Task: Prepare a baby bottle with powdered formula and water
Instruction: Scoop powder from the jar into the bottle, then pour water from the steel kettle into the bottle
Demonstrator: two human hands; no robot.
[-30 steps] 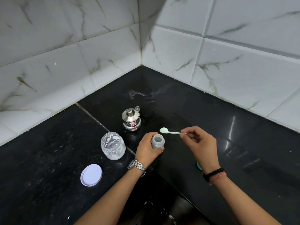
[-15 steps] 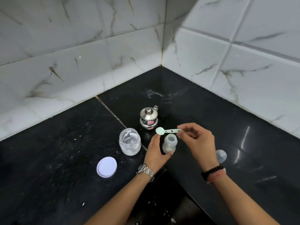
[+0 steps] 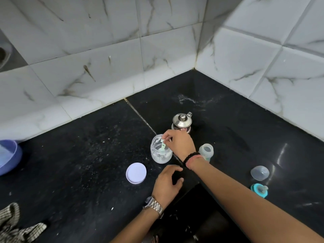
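At the far left edge of the black counter [image 3: 73,155] we see part of a lilac bowl [image 3: 9,157], and below it, in the near-left corner, a crumpled checked cloth [image 3: 13,225]. Moving right, a round white lid [image 3: 136,173] lies flat on the counter, just in front of the open glass jar [image 3: 161,149] of white powder. Our left hand [image 3: 167,183] sits low near the lid, fingers loosely curled and apart, gripping nothing; a metal watch [image 3: 154,206] shows on its wrist.

Our right hand [image 3: 178,142] reaches across over the jar's mouth, its fingertips pinched on the handle of the pale green scoop [image 3: 163,146], whose bowl end dips down inside the jar. A black bead bracelet [image 3: 191,156] circles that wrist.

Behind the jar stands a small steel pot [image 3: 182,121] with a knobbed lid. Right of our right wrist, the baby bottle [image 3: 206,151] stands upright and uncapped on the counter, partly hidden by the wrist, with neither hand touching it.

Further right, well apart from the bottle, a clear dome cap [image 3: 259,173] lies on the counter, and just in front of it rests the teal collar with its teat [image 3: 259,190].
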